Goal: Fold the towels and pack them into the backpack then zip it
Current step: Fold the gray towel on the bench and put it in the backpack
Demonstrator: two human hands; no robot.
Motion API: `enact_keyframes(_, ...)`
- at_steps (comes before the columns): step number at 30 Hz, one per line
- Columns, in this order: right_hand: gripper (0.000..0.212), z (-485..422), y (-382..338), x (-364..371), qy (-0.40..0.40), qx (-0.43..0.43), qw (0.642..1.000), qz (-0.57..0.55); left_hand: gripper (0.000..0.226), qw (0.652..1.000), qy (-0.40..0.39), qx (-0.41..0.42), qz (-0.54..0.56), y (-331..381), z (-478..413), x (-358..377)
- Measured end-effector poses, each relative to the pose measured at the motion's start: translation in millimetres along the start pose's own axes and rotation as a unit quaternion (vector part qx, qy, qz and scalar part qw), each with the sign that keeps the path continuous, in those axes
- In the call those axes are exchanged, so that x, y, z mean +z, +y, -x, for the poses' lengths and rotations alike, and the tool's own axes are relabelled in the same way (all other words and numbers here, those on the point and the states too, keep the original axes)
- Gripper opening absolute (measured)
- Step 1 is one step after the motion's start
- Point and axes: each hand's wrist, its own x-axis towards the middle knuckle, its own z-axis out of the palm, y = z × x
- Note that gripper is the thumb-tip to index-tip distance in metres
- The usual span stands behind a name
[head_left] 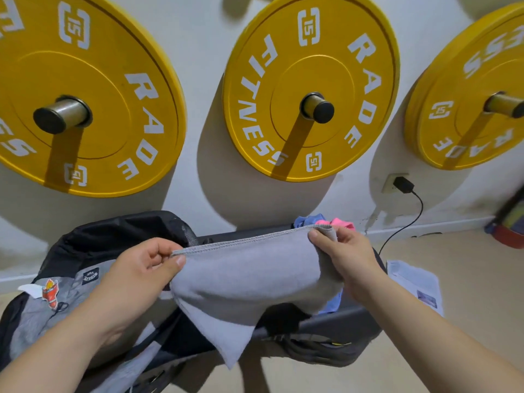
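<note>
A grey towel (243,276) hangs stretched between my two hands above a black bench. My left hand (141,268) pinches its top left corner, and my right hand (343,253) pinches the top right corner, so the stitched edge runs taut between them. The lower part droops to a point. A grey and black backpack (56,296) with a cartoon patch lies at the left, its black top flap raised. A blue towel (307,221) and a pink towel (341,224) lie bunched behind the grey one, mostly hidden.
Three yellow weight plates (309,89) hang on pegs on the white wall ahead. A black charger (402,185) is plugged into a wall socket, its cable running down to the floor. Papers (414,282) lie on the beige floor at the right. The black bench (340,324) sits under the towels.
</note>
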Motion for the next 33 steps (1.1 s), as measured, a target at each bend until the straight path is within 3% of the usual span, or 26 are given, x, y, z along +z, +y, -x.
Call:
enact_keyframes(3,0.019,-1.1,-5.9,-10.4,-0.011,-0.011,1.000,-0.026,0.009,0.998,0.054,0.022,0.025,8.6,-1.4,-7.4)
enact_keyframes(7,0.030,-1.3,-6.9,-10.2,-0.065,-0.009,0.996,-0.067,0.008,0.994,0.104,0.017,0.036,10.3,-2.1,-12.5)
enact_keyframes(9,0.052,-2.6,-1.3,-9.5,-0.062,0.000,0.997,-0.033,0.009,0.995,0.091,-0.015,0.040,9.2,0.9,-7.9)
enact_keyframes(10,0.054,-3.1,2.2,-9.0,-0.054,0.005,0.999,0.004,0.009,0.996,0.080,-0.030,0.035,7.9,2.5,-5.8)
enact_keyframes(13,0.037,-2.8,11.1,-6.5,-0.014,0.000,0.993,0.119,0.010,0.996,0.063,-0.042,-0.036,-0.7,2.5,-3.0)
enact_keyframes(15,0.030,-1.4,11.7,-3.6,-0.002,-0.025,0.991,0.132,0.010,0.993,0.080,-0.034,-0.080,-6.4,-0.3,-1.2)
enact_keyframes(20,0.026,-13.1,-3.6,13.8,0.046,-0.048,0.997,0.027,0.011,0.978,0.143,0.033,-0.147,3.2,-19.7,-1.1)
enact_keyframes(24,0.024,-40.6,-41.9,25.5,0.057,-0.115,0.992,-0.020,0.008,0.986,0.161,0.036,-0.029,23.6,-56.0,-2.4)
enact_keyframes(29,0.018,-64.2,-62.9,23.1,0.025,-0.191,0.978,-0.077,0.006,0.986,0.145,0.075,0.017,26.3,-78.7,-1.1)
enact_keyframes(33,0.020,-69.3,-1.6,-0.5,-0.047,-0.151,0.987,0.026,0.014,0.996,0.065,0.023,-0.061,-31.0,-68.1,15.8)
